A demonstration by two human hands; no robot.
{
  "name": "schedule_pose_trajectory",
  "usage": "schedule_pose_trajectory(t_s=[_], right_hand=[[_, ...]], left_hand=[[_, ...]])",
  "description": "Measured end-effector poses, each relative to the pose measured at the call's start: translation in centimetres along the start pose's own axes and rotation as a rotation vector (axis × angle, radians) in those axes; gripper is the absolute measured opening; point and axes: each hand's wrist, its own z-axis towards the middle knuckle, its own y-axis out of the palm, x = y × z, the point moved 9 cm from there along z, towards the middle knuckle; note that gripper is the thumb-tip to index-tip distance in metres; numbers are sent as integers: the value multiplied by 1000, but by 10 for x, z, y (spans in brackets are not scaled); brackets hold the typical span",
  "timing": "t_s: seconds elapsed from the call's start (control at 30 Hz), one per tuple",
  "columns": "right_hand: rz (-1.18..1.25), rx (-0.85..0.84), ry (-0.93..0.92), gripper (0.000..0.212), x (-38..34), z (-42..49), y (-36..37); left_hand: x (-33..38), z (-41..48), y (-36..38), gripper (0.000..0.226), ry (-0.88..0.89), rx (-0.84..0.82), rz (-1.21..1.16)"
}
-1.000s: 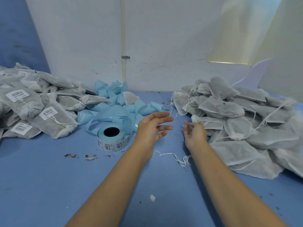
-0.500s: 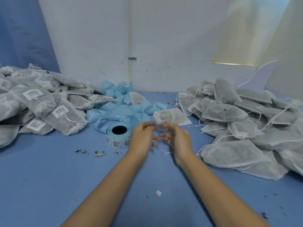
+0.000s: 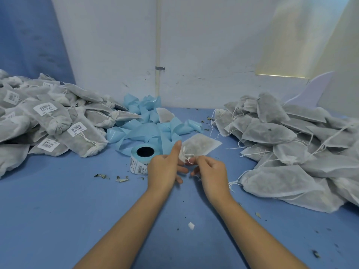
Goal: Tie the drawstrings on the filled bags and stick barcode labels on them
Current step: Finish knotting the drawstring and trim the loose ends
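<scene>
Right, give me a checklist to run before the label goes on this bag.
1. Bag in hand: ok, both the left hand and the right hand pinch its gathered neck.
2. Drawstring knotted: cannot tell, the fingers hide it.
3. Label roll within reach: ok, it stands just beside the left hand.
4. Bag face bare for a label: ok.
5. Labelled pile on the left, apart from the unlabelled pile: ok.

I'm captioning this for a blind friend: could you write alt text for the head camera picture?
Two bare hands, the left hand and right hand, pinch the drawstring at the neck of a small white bag above a blue table. A label roll stands just left of them, with labelled bags heaped left and unlabelled bags right.
</scene>
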Motion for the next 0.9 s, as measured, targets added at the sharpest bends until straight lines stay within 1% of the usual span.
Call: schedule_pose_trajectory(t_s=[0.03,0.13,0.23,0.3,0.37,0.5,0.57,0.63,0.7,0.8,0.9], right_hand=[[-30,-13,-25,30,-2,-1,2],[-86,-28,-77,28,-6,-4,5],[-19,10,-25,29,0,0,0],[-24,60,-2,29,3,2,-6],[-105,124,-15,30,2,2,-14],[-186,161,-23,36,0,0,-21],[-172,172,-43,39,-1,1,-21],[-148,162,-69,31,-3,0,-19],[-129,106,-66,27,-2,-1,-12],[-81,22,-12,29,4,-1,-4],[-14,-78,44,25,6,-2,5]], left_hand=[[-1,0,0,53,-5,-2,17],[-3,0,-1,33,0,-3,40],[1,-4,2,17,8,-23,-112],[5,-7,6,15,6,-40,-221],[7,-11,12,16,-16,-66,-336],[6,-15,26,20,-135,-166,-658],[0,-18,33,21,-204,-209,-734],[-7,-21,39,20,-255,-241,-729],[-13,-22,42,18,-274,-258,-676],[-16,-22,43,23,-247,-280,-548],[-12,-22,41,29,-182,-312,-463]])
